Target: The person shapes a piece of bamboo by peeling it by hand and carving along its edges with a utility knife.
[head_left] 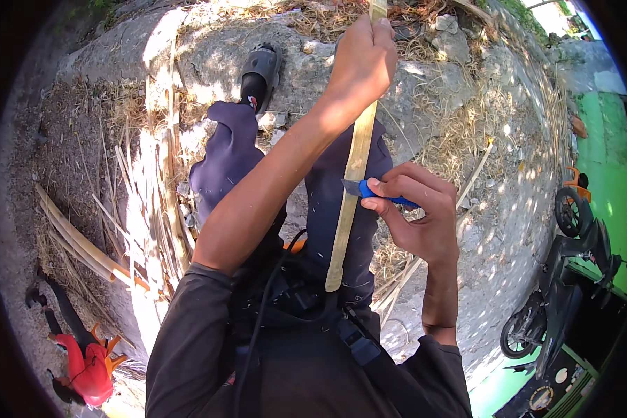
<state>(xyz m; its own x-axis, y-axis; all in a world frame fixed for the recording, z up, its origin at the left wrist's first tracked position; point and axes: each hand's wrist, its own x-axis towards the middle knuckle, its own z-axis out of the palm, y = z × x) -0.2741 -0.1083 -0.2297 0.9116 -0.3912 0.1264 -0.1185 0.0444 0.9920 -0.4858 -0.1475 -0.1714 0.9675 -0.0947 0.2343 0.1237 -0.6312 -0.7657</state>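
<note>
The left hand [362, 59] is gripping the far end of a long pale-yellow bamboo strip [350, 188], fingers wrapped closed around it. The strip is running down over the person's lap. The right hand [418, 209] is clamping a blue-handled knife [369, 188] against the strip's mid-length, blade touching its right edge. Judging by the fine shavings on the dark trousers [230, 153] and the split strips piled [146, 209] on the ground at the left, the shaving appears partly done; the strip's lower half is awaiting the blade.
</note>
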